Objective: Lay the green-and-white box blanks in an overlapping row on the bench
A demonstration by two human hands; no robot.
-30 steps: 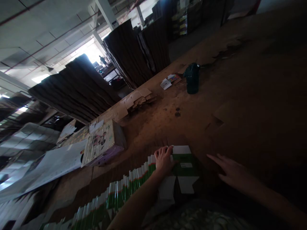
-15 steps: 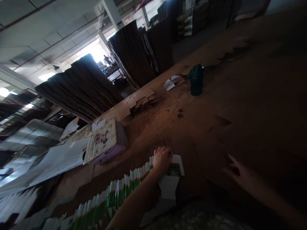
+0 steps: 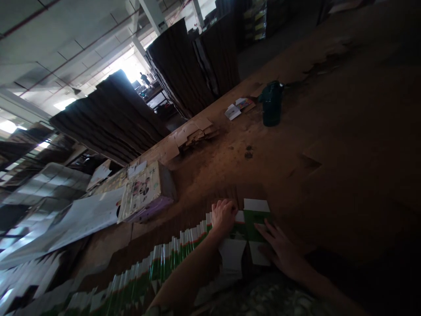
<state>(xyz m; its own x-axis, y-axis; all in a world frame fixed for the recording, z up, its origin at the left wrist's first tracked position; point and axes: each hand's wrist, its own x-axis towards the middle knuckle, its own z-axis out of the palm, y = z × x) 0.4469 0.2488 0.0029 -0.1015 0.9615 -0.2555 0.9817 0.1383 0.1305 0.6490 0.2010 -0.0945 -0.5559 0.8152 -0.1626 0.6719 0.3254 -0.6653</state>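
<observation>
a green carton with white end flaps lies right of lower centre, its flaps at top and bottom. just left, a second carton shows green, white and orange. a row of overlapping cartons slants toward the lower left.

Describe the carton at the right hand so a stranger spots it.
On the brown table, a row of green-and-white cartons reaches the left hand. Just right of it, under the right hand, lies the carton. Unlike its neighbours, its green face shows no orange stripe.
</observation>
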